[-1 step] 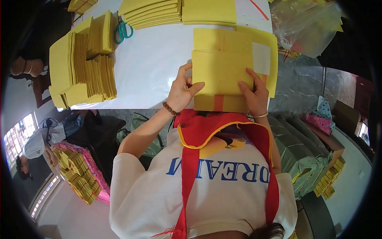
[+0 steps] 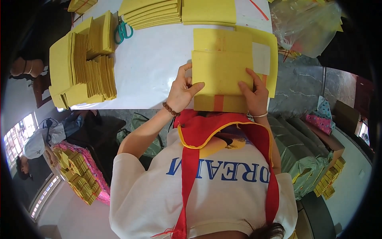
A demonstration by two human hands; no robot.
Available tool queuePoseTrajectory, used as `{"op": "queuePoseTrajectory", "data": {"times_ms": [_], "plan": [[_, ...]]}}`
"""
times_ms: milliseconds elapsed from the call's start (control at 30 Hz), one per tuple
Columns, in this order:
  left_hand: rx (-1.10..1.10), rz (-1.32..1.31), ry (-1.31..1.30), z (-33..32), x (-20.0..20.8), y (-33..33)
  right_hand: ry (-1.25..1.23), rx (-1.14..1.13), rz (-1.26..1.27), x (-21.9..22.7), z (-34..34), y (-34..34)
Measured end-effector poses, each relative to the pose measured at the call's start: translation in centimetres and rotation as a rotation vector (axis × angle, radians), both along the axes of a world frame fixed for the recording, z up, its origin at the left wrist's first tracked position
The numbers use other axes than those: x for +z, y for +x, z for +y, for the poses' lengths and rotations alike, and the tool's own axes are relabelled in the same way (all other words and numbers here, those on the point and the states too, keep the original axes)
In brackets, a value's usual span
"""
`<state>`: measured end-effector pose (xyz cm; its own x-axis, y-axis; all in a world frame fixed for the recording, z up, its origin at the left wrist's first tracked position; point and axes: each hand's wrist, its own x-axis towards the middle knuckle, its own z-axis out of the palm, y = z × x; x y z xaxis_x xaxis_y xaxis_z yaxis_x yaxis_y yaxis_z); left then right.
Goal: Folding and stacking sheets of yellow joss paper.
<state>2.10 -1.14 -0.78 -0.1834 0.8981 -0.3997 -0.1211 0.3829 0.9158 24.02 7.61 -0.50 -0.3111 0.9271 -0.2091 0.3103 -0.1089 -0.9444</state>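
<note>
A yellow paper piece (image 2: 221, 71), squarish and flat, lies over other yellow sheets near the table's front edge. My left hand (image 2: 183, 89) grips its left edge, thumb on top and the other fingers curled beside and partly under it. On the right edge, my right hand (image 2: 255, 91) closes with thumb and forefinger bent over the paper; its other fingers are mostly hidden. Beneath lies a larger yellow sheet (image 2: 272, 85) with a white patch (image 2: 261, 57) and an orange stripe. Another yellow strip with an orange band (image 2: 219, 102) shows below, close to my red apron (image 2: 223, 119).
Folded yellow paper stacks (image 2: 79, 59) stand at the table's left, near teal-handled scissors (image 2: 122, 32). More yellow sheets (image 2: 153, 12) lie along the far side. A clear plastic bag (image 2: 306, 28) sits at the far right. Green wrapped bundles (image 2: 294, 151) stand right of me; another person (image 2: 36, 143) is at left.
</note>
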Motion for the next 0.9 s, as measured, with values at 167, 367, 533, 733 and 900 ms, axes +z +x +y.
{"op": "queuePoseTrajectory", "data": {"times_ms": [167,367,533,733,900], "plan": [[0.022,-0.034,0.017,0.1,0.3,0.1,0.058,-0.04,0.0,-0.6,0.0,-0.1],[0.037,-0.001,0.025,0.0,0.4,0.0,0.09,-0.041,-0.004,-1.1,0.2,-0.3],[0.013,1.107,0.437,0.9,2.3,0.0,0.094,0.019,-0.082,-0.5,0.3,-0.3],[-0.436,1.158,0.619,3.7,3.0,3.4,0.099,-0.036,-0.047,-0.4,0.2,-0.6],[-0.497,1.233,0.568,3.6,0.2,3.7,0.132,-0.008,-0.198,0.8,0.0,-0.6]]}}
